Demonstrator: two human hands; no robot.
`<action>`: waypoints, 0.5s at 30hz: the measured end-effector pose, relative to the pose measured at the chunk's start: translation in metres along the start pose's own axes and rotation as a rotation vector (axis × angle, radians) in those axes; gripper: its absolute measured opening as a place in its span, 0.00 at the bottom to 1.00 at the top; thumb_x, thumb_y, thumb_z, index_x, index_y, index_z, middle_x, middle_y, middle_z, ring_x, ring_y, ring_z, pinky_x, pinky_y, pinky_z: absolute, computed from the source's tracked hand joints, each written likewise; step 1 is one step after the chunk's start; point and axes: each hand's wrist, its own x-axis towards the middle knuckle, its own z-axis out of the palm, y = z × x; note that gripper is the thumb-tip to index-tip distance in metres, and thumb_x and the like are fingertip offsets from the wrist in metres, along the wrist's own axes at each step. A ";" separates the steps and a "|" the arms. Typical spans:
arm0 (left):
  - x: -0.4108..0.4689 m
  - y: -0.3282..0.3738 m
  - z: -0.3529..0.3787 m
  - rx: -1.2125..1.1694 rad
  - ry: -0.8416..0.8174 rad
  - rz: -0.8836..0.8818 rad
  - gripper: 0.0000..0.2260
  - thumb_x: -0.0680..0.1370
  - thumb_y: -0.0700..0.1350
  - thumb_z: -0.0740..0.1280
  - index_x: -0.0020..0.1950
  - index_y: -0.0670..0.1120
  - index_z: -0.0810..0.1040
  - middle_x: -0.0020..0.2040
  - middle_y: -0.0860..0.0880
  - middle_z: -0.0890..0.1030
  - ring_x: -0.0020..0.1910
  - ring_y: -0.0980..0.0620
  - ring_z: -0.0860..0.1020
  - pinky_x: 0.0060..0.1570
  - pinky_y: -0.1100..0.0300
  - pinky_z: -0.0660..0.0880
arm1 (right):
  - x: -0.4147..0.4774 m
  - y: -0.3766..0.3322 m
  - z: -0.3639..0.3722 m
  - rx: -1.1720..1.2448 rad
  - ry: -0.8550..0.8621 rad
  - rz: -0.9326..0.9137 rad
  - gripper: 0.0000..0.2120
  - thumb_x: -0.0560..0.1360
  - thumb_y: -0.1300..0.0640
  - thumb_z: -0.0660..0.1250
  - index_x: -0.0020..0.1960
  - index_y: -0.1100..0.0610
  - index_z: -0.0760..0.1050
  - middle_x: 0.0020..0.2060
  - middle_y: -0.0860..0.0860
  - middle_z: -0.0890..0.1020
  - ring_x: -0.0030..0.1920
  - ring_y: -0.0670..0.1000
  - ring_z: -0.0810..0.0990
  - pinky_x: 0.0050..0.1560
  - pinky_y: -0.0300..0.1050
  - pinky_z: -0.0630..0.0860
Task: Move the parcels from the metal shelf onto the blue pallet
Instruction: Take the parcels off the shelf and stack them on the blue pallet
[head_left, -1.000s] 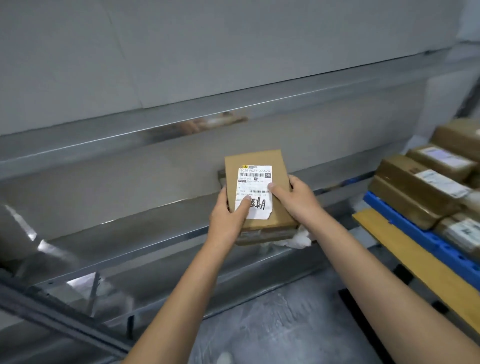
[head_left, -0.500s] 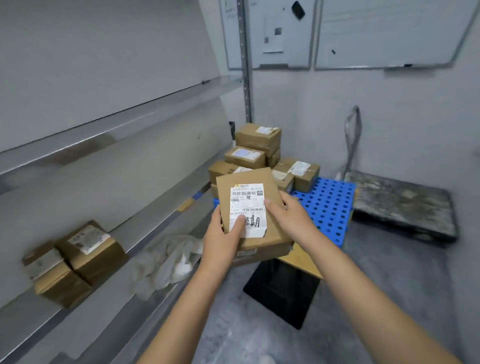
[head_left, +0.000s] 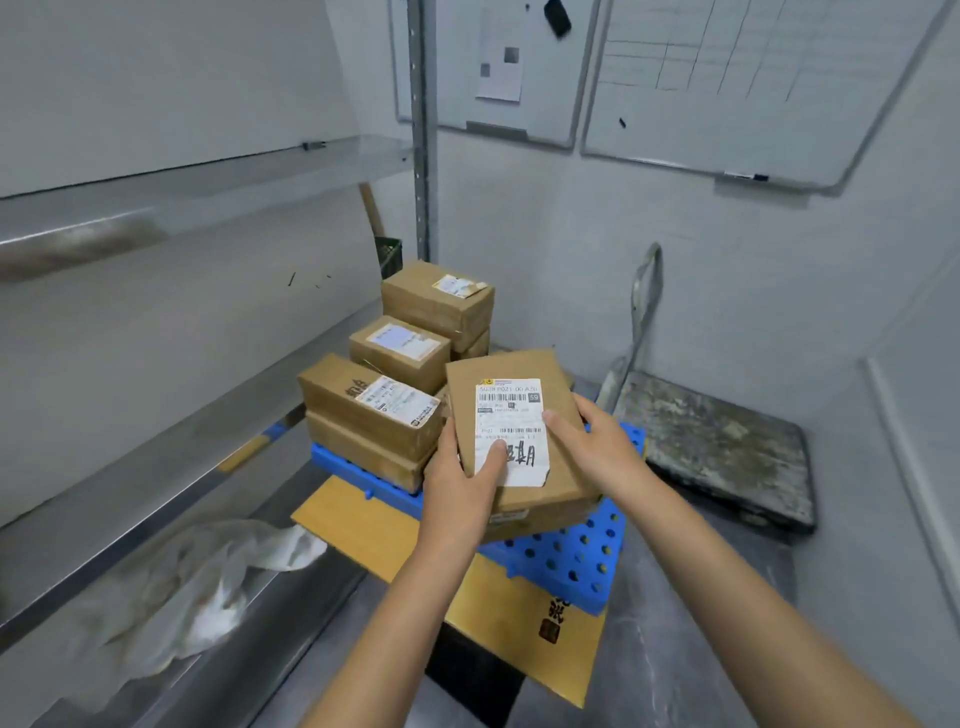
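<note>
A flat brown parcel (head_left: 514, 374) with a white shipping label is held in front of me, over the blue pallet (head_left: 566, 564). My left hand (head_left: 462, 483) grips its left edge with the thumb on the label. My right hand (head_left: 597, 447) grips its right edge. A second parcel seems to lie under it in the same grip. Several brown parcels (head_left: 374, 410) are stacked on the pallet's far left part. The metal shelf (head_left: 156, 467) runs along the left wall.
A crumpled clear plastic bag (head_left: 208, 571) lies on the metal shelf's near end. The pallet rests on a yellow board (head_left: 353, 525). A grey hand cart platform (head_left: 717, 447) stands at the right. Whiteboards hang on the far wall.
I have turned from the metal shelf to the right, carrying the parcel in both hands. It now hangs over the blue pallet, closer to the stacked parcels.
</note>
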 end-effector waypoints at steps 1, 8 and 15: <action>0.011 -0.002 0.009 -0.006 0.009 -0.009 0.20 0.77 0.54 0.67 0.67 0.66 0.66 0.53 0.67 0.77 0.53 0.65 0.76 0.48 0.63 0.75 | 0.016 0.003 -0.004 -0.010 -0.007 0.004 0.12 0.78 0.48 0.63 0.61 0.43 0.73 0.51 0.39 0.81 0.47 0.37 0.79 0.41 0.35 0.73; 0.058 -0.022 0.048 0.040 0.088 -0.096 0.24 0.77 0.56 0.67 0.71 0.63 0.64 0.60 0.60 0.75 0.58 0.61 0.75 0.56 0.58 0.75 | 0.102 0.035 -0.007 -0.060 -0.110 0.078 0.13 0.77 0.46 0.64 0.62 0.44 0.72 0.51 0.41 0.81 0.49 0.42 0.80 0.42 0.39 0.74; 0.067 -0.044 0.075 0.019 0.210 -0.188 0.18 0.77 0.54 0.68 0.61 0.70 0.64 0.57 0.66 0.77 0.57 0.63 0.76 0.54 0.59 0.77 | 0.158 0.064 0.006 -0.205 -0.293 0.049 0.12 0.78 0.47 0.62 0.60 0.46 0.67 0.47 0.39 0.75 0.44 0.35 0.73 0.37 0.32 0.66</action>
